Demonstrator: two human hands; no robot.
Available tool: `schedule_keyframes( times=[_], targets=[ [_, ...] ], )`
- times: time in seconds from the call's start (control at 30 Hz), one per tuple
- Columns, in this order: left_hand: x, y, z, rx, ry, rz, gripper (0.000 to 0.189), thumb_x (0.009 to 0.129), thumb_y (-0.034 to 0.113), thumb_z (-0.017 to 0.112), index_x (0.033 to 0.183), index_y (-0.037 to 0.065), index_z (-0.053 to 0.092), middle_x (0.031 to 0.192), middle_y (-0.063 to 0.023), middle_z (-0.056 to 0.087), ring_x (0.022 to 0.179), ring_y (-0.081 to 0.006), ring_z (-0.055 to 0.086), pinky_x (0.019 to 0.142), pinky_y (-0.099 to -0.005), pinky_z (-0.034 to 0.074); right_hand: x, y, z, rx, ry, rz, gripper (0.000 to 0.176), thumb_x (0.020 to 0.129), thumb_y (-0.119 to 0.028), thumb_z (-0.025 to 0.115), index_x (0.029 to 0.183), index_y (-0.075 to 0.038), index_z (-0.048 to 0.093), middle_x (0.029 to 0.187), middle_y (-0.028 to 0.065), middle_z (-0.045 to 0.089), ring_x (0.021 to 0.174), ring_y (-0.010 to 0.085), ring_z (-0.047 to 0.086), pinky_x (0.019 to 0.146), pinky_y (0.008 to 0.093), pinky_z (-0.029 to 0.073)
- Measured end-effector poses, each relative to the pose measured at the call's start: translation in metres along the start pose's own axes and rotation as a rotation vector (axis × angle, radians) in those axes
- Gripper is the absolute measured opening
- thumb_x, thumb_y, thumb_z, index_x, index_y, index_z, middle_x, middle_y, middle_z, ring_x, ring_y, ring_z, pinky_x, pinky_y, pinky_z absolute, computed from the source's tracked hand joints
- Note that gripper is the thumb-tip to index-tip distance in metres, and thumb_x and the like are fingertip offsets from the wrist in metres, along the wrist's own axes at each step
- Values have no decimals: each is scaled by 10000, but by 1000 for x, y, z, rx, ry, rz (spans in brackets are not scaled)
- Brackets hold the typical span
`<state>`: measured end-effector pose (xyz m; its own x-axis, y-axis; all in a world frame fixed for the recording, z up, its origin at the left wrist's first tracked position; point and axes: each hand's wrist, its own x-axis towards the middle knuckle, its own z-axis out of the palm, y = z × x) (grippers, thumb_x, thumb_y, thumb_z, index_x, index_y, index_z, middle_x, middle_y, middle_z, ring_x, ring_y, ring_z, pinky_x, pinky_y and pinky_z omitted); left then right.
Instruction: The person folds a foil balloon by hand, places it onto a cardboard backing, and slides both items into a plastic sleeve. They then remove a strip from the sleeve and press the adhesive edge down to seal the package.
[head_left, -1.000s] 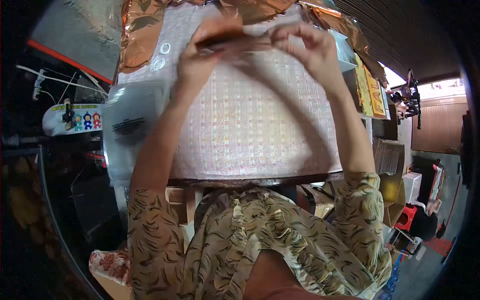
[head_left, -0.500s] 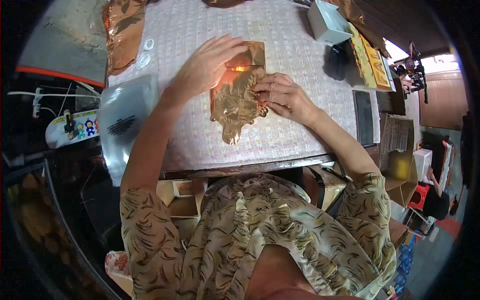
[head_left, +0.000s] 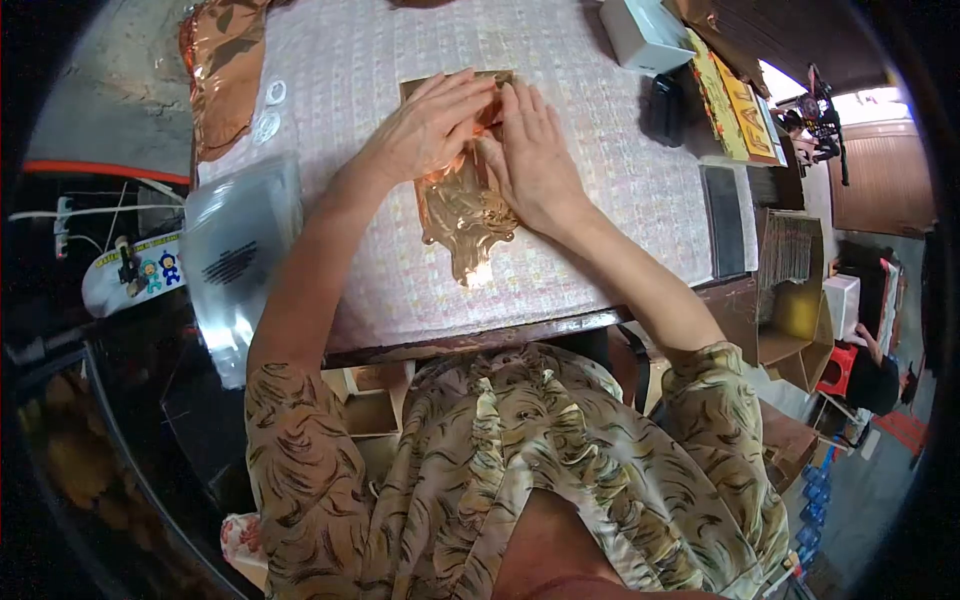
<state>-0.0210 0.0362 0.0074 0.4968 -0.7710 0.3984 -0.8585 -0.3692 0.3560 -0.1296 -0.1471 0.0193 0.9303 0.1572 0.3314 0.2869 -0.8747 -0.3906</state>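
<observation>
A flat, shiny copper-coloured foil balloon, folded into a long shape with a narrow tab at the near end, lies on the table in front of me. My left hand rests over its upper left part, fingers stretched out to the right. Opposite it, my right hand lies along the right edge, fingers straight and pointing away from me. The fingertips of both hands come close together over the upper part of the foil, which they partly hide. Neither hand is wrapped around anything.
A patterned cloth covers the table. Clear plastic bags lie at the left edge, with more copper foil beyond. To the right are a white box, a black case and a yellow box. A person is far right.
My right hand has let go of the crumpled lower right foil and moved up, now flat beside my left hand. The foil's upper end looks wider, its lower part narrower.
</observation>
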Motion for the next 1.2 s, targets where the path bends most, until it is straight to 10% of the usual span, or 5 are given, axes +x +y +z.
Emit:
schedule_keyframes(
  times=[0.27,0.43,0.67,0.87,1.2],
  targets=[
    [-18,-26,-38,-431,254,-415,297,992,51,617,1277,41,703,1343,-117,693,1158,-193,688,1002,-297,529,-1,0,29,-160,-61,-9,717,1088,-404,454,1575,81,249,1621,309,297,1538,438,246,1266,513,192],
    [-46,-38,-51,-261,218,-473,133,904,125,747,974,18,712,963,-83,705,880,-194,692,821,-318,554,1,5,26,-177,-88,-38,667,1092,-362,459,1565,76,286,1609,304,326,1527,438,272,1260,509,212],
    [-50,-35,-44,-204,66,-523,265,931,249,707,1158,118,747,1233,-116,700,1132,-276,678,1002,-414,525,1,10,23,-169,-105,-67,627,1091,-296,468,1569,64,283,1602,305,332,1512,453,289,1256,508,229],
    [-43,-25,-50,-199,347,-147,209,829,-1,656,1024,16,727,964,-182,721,889,-343,716,804,-417,569,3,21,22,-177,-87,-157,594,1093,-278,474,1576,21,303,1605,286,339,1491,452,324,1232,507,278],
    [-37,-35,-37,-177,205,-225,311,884,43,703,1193,77,707,1189,-93,668,1085,-251,672,957,-351,543,3,25,20,-172,-115,-146,585,1112,-322,426,1590,-6,308,1628,234,340,1517,435,289,1242,502,255]
  ],
)
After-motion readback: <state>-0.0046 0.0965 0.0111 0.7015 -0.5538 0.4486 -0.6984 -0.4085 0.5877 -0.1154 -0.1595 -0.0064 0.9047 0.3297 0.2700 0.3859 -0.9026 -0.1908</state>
